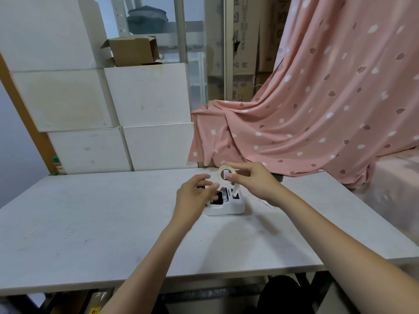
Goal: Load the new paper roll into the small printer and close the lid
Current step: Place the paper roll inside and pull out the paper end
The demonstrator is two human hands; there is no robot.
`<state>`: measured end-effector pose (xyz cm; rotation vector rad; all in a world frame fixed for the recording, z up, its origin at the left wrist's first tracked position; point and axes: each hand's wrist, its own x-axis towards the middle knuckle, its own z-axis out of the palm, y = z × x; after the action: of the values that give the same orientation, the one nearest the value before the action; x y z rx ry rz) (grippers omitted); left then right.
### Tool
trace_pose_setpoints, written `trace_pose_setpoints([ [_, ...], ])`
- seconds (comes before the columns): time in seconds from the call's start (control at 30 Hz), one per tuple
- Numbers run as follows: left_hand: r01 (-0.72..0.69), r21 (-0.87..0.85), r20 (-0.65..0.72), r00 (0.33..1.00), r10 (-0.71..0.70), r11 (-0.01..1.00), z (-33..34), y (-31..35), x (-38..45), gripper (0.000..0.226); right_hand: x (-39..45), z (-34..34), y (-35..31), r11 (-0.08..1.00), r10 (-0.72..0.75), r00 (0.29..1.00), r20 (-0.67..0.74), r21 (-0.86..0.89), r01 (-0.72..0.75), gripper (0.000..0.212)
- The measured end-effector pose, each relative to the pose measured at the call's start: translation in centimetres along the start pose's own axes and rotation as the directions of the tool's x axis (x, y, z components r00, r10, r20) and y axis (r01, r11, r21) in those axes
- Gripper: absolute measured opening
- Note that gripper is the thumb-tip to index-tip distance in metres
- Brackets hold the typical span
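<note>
A small white printer (229, 207) sits near the middle of the grey table (113, 223), its top open and dark inner parts showing. My right hand (254, 182) pinches a cream paper roll (223, 175) with a dark core, held on edge just above the printer's far side. A short white strip of paper (237, 189) hangs from the roll down toward the opening. My left hand (195, 196) rests curled over the printer's left side, fingers at the open compartment; what they touch is hidden. I cannot make out the lid.
White boxes (145, 98) are stacked against the wall at the back left, with a brown cardboard box (133, 51) on top. A pink patterned cloth (317, 109) drapes over things at the back right, down to the table's far edge.
</note>
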<state>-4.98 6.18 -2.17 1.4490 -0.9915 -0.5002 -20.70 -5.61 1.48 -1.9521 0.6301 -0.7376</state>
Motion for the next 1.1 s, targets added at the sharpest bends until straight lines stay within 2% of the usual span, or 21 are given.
trace_pose_setpoints([
  [0.07,-0.111,0.275,-0.024,0.992,0.122,0.955,1.1,-1.8,-1.1,0.02,0.5,-0.5,0.9,0.992,0.017,0.999,-0.029,-0.124,-0.02,0.031],
  [0.1,-0.151,0.438,0.019,0.987,0.158,0.886,1.9,-3.0,-1.7,0.024,0.9,-0.5,1.3,0.979,0.01,1.0,-0.017,-0.203,-0.013,0.023],
  [0.17,-0.174,0.646,0.123,0.985,0.124,0.743,3.1,-5.4,-2.7,0.04,1.4,-0.3,1.7,0.941,0.041,0.999,0.025,-0.336,-0.03,0.019],
  [0.23,-0.141,0.715,0.138,0.989,0.06,0.685,3.5,-6.9,-2.6,0.053,2.0,0.1,1.7,0.909,0.078,0.995,0.059,-0.415,-0.046,0.026],
  [0.3,-0.106,0.726,0.108,0.993,0.039,0.679,3.6,-7.5,-1.8,0.056,2.7,0.3,1.3,0.877,0.076,0.991,0.112,-0.48,-0.013,0.025],
  [0.37,-0.091,0.725,0.087,0.995,0.04,0.683,3.7,-7.5,-1.0,0.053,3.8,0.4,1.4,0.848,0.084,0.986,0.144,-0.531,0.005,0.011],
  [0.43,-0.091,0.74,0.086,0.996,0.04,0.666,3.7,-7.7,-0.3,0.05,4.8,0.3,1.4,0.827,0.093,0.982,0.165,-0.561,0.016,0.026],
  [0.47,-0.089,0.743,0.086,0.996,0.037,0.664,3.5,-7.9,0.1,0.048,5.1,0.4,1.4,0.818,0.093,0.979,0.182,-0.575,0.029,0.016],
  [0.53,-0.085,0.717,0.09,0.996,0.03,0.691,3.3,-8.5,0.6,0.043,5.8,0.6,1.6,0.806,0.086,0.968,0.234,-0.587,0.07,0.024],
  [0.6,-0.082,0.696,0.089,0.996,0.027,0.714,3.1,-9.0,0.9,0.039,6.1,1.0,2.0,0.791,0.122,0.964,0.236,-0.61,0.049,0.015],
  [0.67,-0.087,0.692,0.078,0.996,0.046,0.716,3.0,-9.3,1.0,0.036,6.5,1.4,2.6,0.766,0.131,0.959,0.249,-0.64,0.062,0.041],
  [0.8,-0.102,0.679,0.065,0.995,0.078,0.727,3.1,-9.7,1.0,0.029,6.6,2.0,2.9,0.744,0.131,0.954,0.269,-0.663,0.085,0.051],
  [0.87,-0.083,0.647,0.05,0.997,0.067,0.758,3.0,-9.9,1.1,0.027,6.8,2.1,3.2,0.74,0.124,0.949,0.291,-0.664,0.107,0.046],
  [0.97,-0.065,0.579,0.03,0.998,0.058,0.813,2.9,-9.9,1.1,0.023,6.9,2.2,3.7,0.741,0.139,0.944,0.301,-0.664,0.103,0.024],
  [1.1,-0.049,0.513,0.02,0.999,0.045,0.857,2.8,-9.8,1.1,0.021,6.6,2.2,3.4,0.69,0.164,0.932,0.323,-0.713,0.126,0.049],
])
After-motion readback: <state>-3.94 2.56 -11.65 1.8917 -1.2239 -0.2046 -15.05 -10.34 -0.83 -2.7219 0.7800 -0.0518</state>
